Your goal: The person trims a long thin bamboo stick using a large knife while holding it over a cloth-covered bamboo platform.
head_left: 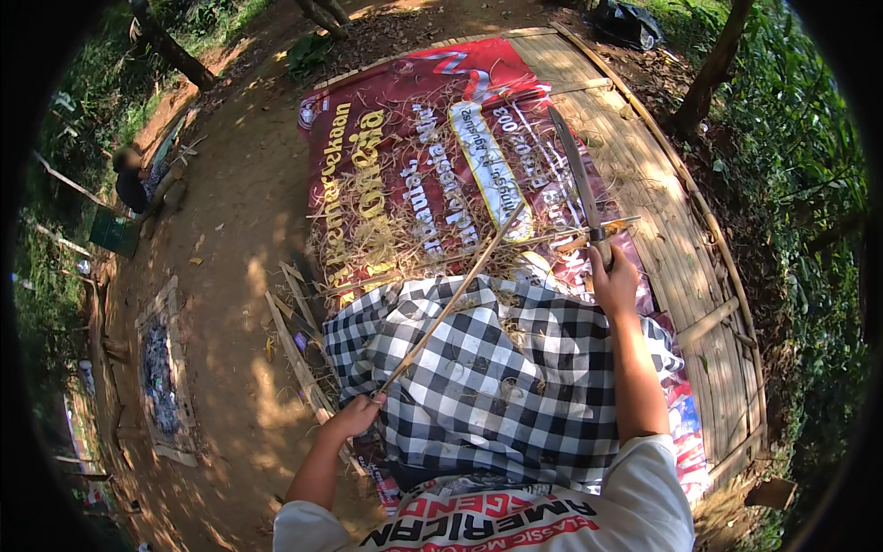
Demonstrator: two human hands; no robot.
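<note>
White shirt cloth with bold print (515,526) bunches nearest, then black-and-white checked fabric (487,368) drapes in folds over my lap. I'm on a bamboo platform (685,248) of flattened slats, a slim pole along its right edge; a glossy red banner (510,64) spreads to its far edge, littered with curly, straw-coloured shavings (414,184). My left hand (354,416) is closed round the near end of a thin, straight strip (451,304) — it slants over the checks, tip above the banner's middle. My right hand (614,276) grips the handle of a long knife (579,175), its dark metal blade near the banner's right edge, pointing towards the platform's far edge. Sun-dappled bare earth (230,230) lies left; leafy greenery (809,138) rises right.
</note>
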